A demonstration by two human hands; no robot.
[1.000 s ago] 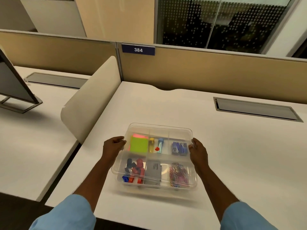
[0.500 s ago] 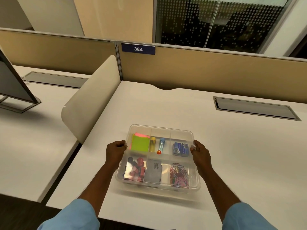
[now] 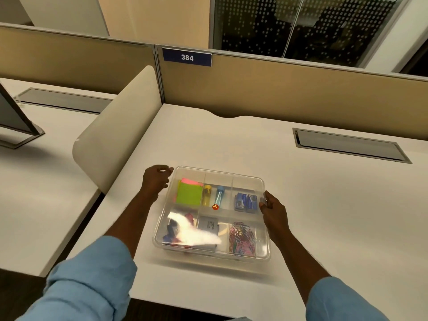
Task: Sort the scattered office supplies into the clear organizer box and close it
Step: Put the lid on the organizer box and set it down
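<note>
The clear organizer box (image 3: pixel 220 174) lies flat on the white desk with its transparent lid on. Glare on the lid hides part of the near-left compartment. Inside are green and pink sticky notes (image 3: pixel 188 193), a yellow tube (image 3: pixel 206 195), a blue clip (image 3: pixel 219 195), a red pin (image 3: pixel 215 206), blue staple boxes (image 3: pixel 246 202), a grey case (image 3: pixel 208 225), coloured binder clips (image 3: pixel 172 230) and paper clips (image 3: pixel 242 237). My left hand (image 3: pixel 154 180) hovers by the box's far-left corner, fingers loosely curled and holding nothing. My right hand (image 3: pixel 273 210) grips the middle of the box's right edge.
A cream curved divider (image 3: pixel 115 135) stands left of the box. Beyond it, a monitor (image 3: pixel 14 117) sits on the neighbouring desk. A grey cable hatch (image 3: pixel 347 144) is set into the desk at the back right. A tan partition with a 384 label (image 3: pixel 187 57) closes the back.
My left hand has left the box's left edge and moved up to its far-left corner. My right hand stays on the right edge. The box now rests flat.
</note>
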